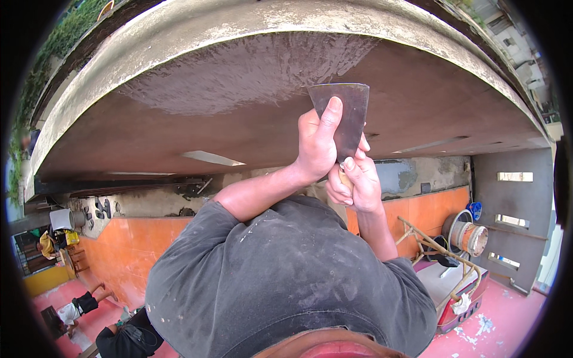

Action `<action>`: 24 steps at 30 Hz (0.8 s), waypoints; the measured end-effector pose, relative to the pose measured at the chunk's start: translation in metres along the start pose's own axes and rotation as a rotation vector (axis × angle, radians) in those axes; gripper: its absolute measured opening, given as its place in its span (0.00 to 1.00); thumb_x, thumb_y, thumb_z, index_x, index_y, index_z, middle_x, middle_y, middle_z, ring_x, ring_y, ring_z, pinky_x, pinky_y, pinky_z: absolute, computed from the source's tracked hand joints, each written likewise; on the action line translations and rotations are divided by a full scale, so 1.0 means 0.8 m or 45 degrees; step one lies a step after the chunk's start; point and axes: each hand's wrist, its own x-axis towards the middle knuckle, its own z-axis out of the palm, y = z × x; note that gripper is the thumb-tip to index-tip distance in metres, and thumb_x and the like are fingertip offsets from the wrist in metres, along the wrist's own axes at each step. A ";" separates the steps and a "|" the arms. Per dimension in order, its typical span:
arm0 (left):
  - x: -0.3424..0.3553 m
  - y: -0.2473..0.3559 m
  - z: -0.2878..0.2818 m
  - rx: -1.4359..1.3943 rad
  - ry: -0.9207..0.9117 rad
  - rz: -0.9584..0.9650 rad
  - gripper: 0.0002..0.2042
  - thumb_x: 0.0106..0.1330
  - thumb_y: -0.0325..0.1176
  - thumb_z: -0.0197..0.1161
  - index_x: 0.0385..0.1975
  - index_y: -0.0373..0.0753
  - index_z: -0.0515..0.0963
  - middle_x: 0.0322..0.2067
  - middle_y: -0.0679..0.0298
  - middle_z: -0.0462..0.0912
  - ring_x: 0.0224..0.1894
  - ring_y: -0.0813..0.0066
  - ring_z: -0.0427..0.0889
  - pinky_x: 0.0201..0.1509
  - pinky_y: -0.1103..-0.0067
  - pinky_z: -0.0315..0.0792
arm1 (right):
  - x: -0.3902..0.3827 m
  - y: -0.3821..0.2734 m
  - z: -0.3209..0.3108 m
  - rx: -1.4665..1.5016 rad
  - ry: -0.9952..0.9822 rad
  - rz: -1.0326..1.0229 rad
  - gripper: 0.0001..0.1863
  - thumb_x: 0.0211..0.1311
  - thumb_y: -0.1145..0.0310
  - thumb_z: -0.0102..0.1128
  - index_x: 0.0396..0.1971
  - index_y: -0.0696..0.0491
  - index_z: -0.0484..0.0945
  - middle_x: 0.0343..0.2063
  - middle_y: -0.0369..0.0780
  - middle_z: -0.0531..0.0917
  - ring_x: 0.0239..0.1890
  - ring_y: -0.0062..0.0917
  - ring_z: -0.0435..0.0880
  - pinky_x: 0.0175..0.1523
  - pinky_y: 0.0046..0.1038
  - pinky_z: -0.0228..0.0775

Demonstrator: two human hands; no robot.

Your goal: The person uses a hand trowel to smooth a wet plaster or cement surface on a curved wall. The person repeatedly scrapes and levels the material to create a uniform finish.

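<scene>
A wide scraper with a dark metal blade (351, 116) is held upright in both my hands. My left hand (316, 143) grips the blade, its thumb pressed on the face and fingertips showing past the far edge. Below it, my right hand (361, 185) is closed around the light handle (343, 178), thumb on top. Behind the tool spreads a dark brown plastered surface (418, 101) with a lighter, streaky grey patch (209, 77) and a pale, weathered rim (179, 33). Whether the blade touches that surface, I cannot tell.
At lower left, two people (77, 310) (122, 340) are on the pink floor (501, 322). Sandals (102, 207) lie beyond an orange partition (137, 244). At right are containers (474, 238), a bamboo-like frame (424, 238), a red-edged box (441, 280) and a grey slotted wall (513, 197).
</scene>
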 end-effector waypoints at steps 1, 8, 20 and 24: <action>0.000 -0.001 -0.002 -0.004 -0.022 0.019 0.28 0.81 0.52 0.45 0.32 0.30 0.77 0.19 0.57 0.82 0.19 0.73 0.83 0.25 0.78 0.78 | -0.001 0.000 -0.001 -0.004 0.018 0.017 0.16 0.82 0.57 0.44 0.38 0.55 0.70 0.14 0.36 0.69 0.10 0.17 0.65 0.14 0.20 0.58; -0.002 -0.004 -0.005 0.022 -0.014 0.008 0.27 0.81 0.51 0.46 0.34 0.30 0.78 0.21 0.57 0.83 0.21 0.73 0.83 0.25 0.78 0.78 | 0.002 0.004 -0.007 0.018 0.002 0.032 0.16 0.82 0.58 0.45 0.35 0.55 0.69 0.13 0.36 0.68 0.09 0.17 0.65 0.13 0.21 0.58; 0.003 0.016 -0.011 0.097 -0.023 0.113 0.29 0.82 0.53 0.43 0.33 0.29 0.76 0.18 0.56 0.82 0.16 0.74 0.80 0.22 0.79 0.76 | 0.017 0.004 0.015 -0.004 -0.050 -0.020 0.17 0.82 0.58 0.46 0.33 0.54 0.69 0.14 0.35 0.68 0.10 0.16 0.64 0.15 0.20 0.57; 0.000 0.031 -0.020 -0.017 -0.031 0.148 0.27 0.81 0.52 0.46 0.34 0.30 0.78 0.21 0.58 0.83 0.20 0.75 0.83 0.25 0.80 0.77 | 0.020 0.009 0.025 -0.108 0.046 0.064 0.18 0.82 0.57 0.45 0.32 0.54 0.69 0.14 0.35 0.68 0.10 0.17 0.64 0.14 0.20 0.57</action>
